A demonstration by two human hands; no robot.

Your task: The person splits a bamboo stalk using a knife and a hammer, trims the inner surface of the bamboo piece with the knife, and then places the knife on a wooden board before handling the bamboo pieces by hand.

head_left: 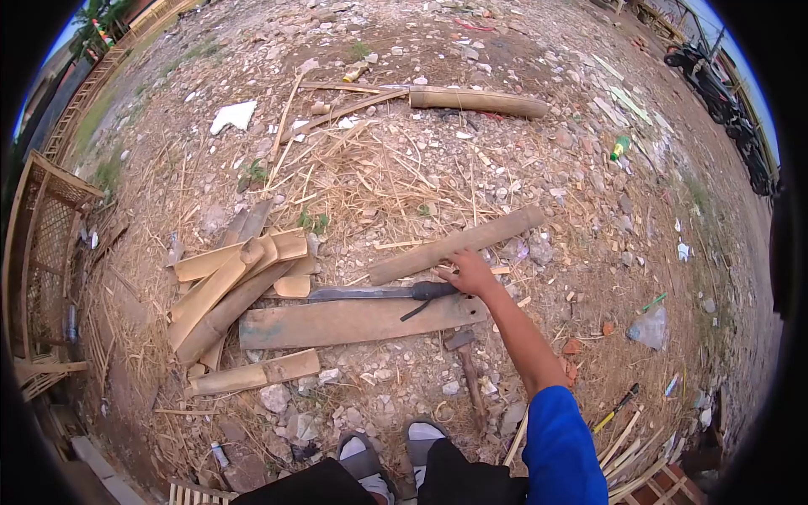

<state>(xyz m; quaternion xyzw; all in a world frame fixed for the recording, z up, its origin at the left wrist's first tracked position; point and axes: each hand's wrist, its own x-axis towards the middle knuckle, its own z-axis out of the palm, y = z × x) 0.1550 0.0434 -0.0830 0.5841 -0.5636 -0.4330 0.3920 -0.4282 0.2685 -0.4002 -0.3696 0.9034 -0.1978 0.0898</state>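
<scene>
My right hand (468,274) reaches forward with its fingers apart, over the lower edge of a length of bamboo (497,233). I cannot tell whether the fingertips touch it. Just below the hand lies a machete (358,293), its black handle (432,290) close to my wrist and its blade pointing left. A flat wooden board (362,323) is on the ground beneath the machete. Split bamboo pieces (220,301) are heaped to the left, near the blade's tip. A hammer (468,370) with a wooden handle rests below the board's right end. My left hand is out of sight.
A thick bamboo pole (480,101) lies farther ahead, beyond scattered straw (353,177). Stones and litter cover the ground. A woven bamboo frame (46,261) stands at left. A yellow-and-black tool (616,409) and a plastic bag (648,326) lie at right. Parked motorcycles (724,101) are far right.
</scene>
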